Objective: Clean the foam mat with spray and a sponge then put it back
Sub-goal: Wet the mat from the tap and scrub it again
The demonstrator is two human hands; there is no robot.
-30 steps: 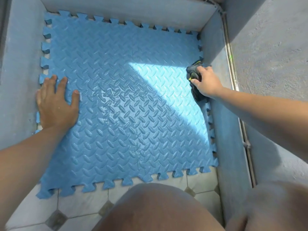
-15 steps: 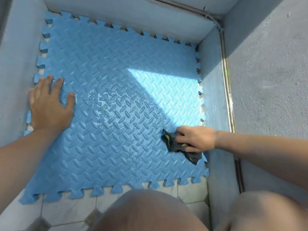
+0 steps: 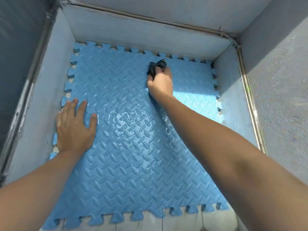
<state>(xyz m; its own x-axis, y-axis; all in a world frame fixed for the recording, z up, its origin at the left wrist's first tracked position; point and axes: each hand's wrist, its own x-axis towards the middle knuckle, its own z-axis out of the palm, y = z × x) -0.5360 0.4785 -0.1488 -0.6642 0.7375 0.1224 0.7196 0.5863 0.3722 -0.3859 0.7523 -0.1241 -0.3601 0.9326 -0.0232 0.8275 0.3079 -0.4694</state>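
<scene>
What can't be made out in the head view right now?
- Dark wiper: head view, mostly under right hand; sponge or cloth unclear.
- Foam mat: right side hidden by right forearm, left edge under left hand.
- Spray bottle: outside the frame.

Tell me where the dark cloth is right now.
In the head view, the dark cloth is gripped by the right hand on the foam mat, near its far edge, just short of the back wall.

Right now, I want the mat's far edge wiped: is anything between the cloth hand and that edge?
Nothing visible does. The right hand grips the dark cloth on the foam mat, only bare mat ahead; the left hand lies flat far aside.
</scene>
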